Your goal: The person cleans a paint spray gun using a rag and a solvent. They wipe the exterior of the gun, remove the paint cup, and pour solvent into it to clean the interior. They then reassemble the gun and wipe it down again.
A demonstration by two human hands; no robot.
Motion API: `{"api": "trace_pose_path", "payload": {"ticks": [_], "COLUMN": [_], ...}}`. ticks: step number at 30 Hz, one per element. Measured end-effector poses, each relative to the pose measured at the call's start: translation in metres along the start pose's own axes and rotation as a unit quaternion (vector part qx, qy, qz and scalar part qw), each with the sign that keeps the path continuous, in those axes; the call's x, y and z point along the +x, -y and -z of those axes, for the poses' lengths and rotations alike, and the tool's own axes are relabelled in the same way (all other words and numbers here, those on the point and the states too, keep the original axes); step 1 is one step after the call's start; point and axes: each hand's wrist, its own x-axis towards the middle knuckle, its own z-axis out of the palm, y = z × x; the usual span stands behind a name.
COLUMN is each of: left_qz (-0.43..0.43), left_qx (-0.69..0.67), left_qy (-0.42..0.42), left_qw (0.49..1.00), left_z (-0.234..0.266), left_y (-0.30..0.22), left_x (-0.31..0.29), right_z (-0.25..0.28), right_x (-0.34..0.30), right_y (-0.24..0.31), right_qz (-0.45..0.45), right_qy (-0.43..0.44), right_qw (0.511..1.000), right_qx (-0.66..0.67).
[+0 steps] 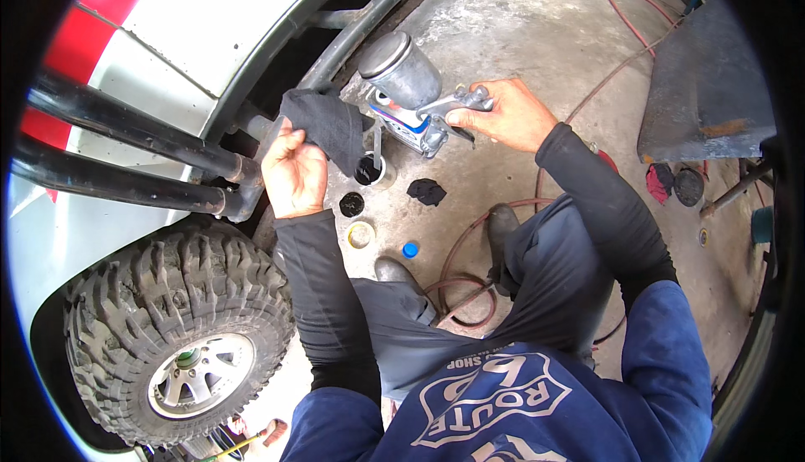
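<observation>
My right hand (513,114) is closed around the grip of a metal paint spray gun (457,106), out in front of me. On top of the gun sits a tilted grey metal cup (402,68) with its lid on. To the left, my left hand (295,168) is turned palm up, its fingers gripping a dark grey cloth (334,127) that hangs near the cup. Below the cloth, on the floor, stands a small pot of black paint (375,170) with a stick in it. A can with a blue and white label (401,124) is partly hidden behind the gun.
A black rag (426,191), a black-stained lid (351,205), a yellowish ring (360,235) and a blue cap (410,250) lie on the concrete. A red hose (457,282) coils near my boots. Left are a vehicle's tyre (180,294) and black bars (126,118); right, a metal table (704,76).
</observation>
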Motion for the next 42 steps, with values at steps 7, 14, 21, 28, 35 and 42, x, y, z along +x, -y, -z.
{"api": "trace_pose_path", "payload": {"ticks": [7,14,21,28,35,42], "left_qz": [-0.028,-0.019,0.034,0.104,0.074,-0.12], "left_qx": [0.372,0.737,0.711,0.662,0.427,0.491], "left_qy": [-0.077,-0.071,-0.108,-0.076,0.006,0.021], "left_qw": [0.925,0.672,0.695,0.738,0.901,0.863], "left_z": [0.0,-0.004,0.007,0.015,0.007,-0.028], "left_y": [0.025,0.017,-0.007,-0.015,-0.022,0.014], "left_x": [0.001,-0.007,-0.007,-0.007,-0.013,-0.019], "right_z": [-0.002,-0.004,-0.005,-0.007,-0.014,-0.022], "right_x": [0.001,0.003,0.006,0.002,-0.005,-0.007], "right_y": [0.003,-0.006,-0.015,-0.007,0.002,0.006], "right_qz": [0.021,0.033,0.065,0.064,0.05,0.109], "right_qy": [-0.005,-0.003,-0.001,0.019,0.087,0.088], "right_qw": [0.999,0.999,0.987,0.991,0.984,0.975], "right_qx": [0.031,-0.031,-0.146,-0.118,-0.145,-0.173]}}
